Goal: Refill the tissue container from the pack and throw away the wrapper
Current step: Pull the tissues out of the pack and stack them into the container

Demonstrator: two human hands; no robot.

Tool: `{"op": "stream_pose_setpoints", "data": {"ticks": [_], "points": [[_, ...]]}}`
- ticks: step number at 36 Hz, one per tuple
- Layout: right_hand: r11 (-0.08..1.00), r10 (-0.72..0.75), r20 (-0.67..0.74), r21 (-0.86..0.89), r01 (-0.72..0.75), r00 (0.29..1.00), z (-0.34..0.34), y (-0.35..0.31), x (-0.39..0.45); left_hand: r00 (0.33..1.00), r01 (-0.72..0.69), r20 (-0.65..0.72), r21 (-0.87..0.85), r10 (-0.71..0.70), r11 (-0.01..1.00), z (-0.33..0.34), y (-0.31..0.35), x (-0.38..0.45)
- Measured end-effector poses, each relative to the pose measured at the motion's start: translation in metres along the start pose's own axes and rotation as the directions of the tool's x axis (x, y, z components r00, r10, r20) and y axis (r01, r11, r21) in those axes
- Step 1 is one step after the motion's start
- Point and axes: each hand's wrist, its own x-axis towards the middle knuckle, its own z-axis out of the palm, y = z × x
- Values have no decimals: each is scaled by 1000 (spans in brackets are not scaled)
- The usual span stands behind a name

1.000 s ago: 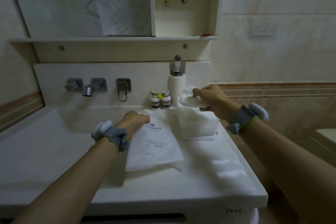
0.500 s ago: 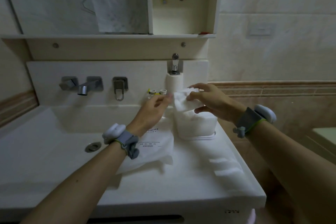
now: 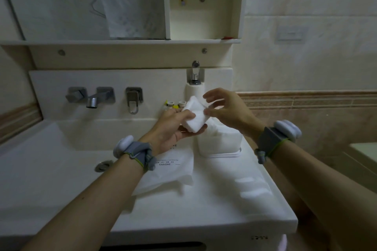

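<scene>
Fingers of left hand (image 3: pixel 171 126) curled round white tissue pack (image 3: pixel 194 117), held in the air just above open white tissue container (image 3: pixel 219 144); fingers of right hand (image 3: pixel 226 111) pinching at the pack's right end, upper ones spread loose. Container standing on right part of white tabletop (image 3: pixel 204 206), touching flat white printed bag (image 3: pixel 173 171) to its left. Sink basin (image 3: pixel 61 165) at left, wall-mounted faucet (image 3: pixel 91 98) behind, small bottles (image 3: pixel 175 105) and soap dispenser (image 3: pixel 193 83) against backsplash, mirror cabinet (image 3: pixel 204 6) overhead, marbled wall tiles.
</scene>
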Motion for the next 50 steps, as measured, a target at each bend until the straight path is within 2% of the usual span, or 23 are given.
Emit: {"op": "stream_pose_setpoints", "data": {"ticks": [1, 3, 7, 15, 21, 26, 31, 33, 38, 45, 50], "points": [[992, -63, -38, -113, 59, 997, 2, -1, 1, 1000, -1, 1, -14, 1, 1000, 1, 0, 1], [968, -129, -22, -220, 121, 991, 5, -6, 1, 1000, -17, -1, -31, 17, 999, 3, 1, 3], [974, -62, 134, -208, 89, 989, 8, -15, 0, 999, -40, 23, -26, 41, 999, 5, -1, 3], [946, -85, 147, -299, 126, 986, 9, -17, -5, 977, 100, 197, -79, -83, 992, -2, -1, -5], [944, -137, 109, -287, 163, 985, 15, -20, -9, 984, 153, 105, -41, -148, 987, -3, 1, 8], [959, -148, 127, -225, 173, 981, 15, -29, -12, 985, 164, 61, -111, -158, 980, -1, 1, 11], [945, -147, 191, -262, 195, 970, 13, -32, -13, 983, 181, -1, -195, -185, 964, -2, 0, 14], [964, -131, 178, -208, 168, 975, 13, -31, -14, 981, 179, -41, -192, -190, 965, -2, 0, 15], [994, 15, 204, 103, -37, 979, 8, -23, -12, 982, 84, -149, -209, -116, 974, -9, 0, 18], [968, 137, 293, 162, -191, 946, 3, -17, -11, 982, -83, -165, 32, 88, 996, -10, 1, 16], [967, 155, 436, 119, -227, 887, -2, -13, -12, 982, -106, -156, 5, 106, 994, -16, 7, 14]]}}
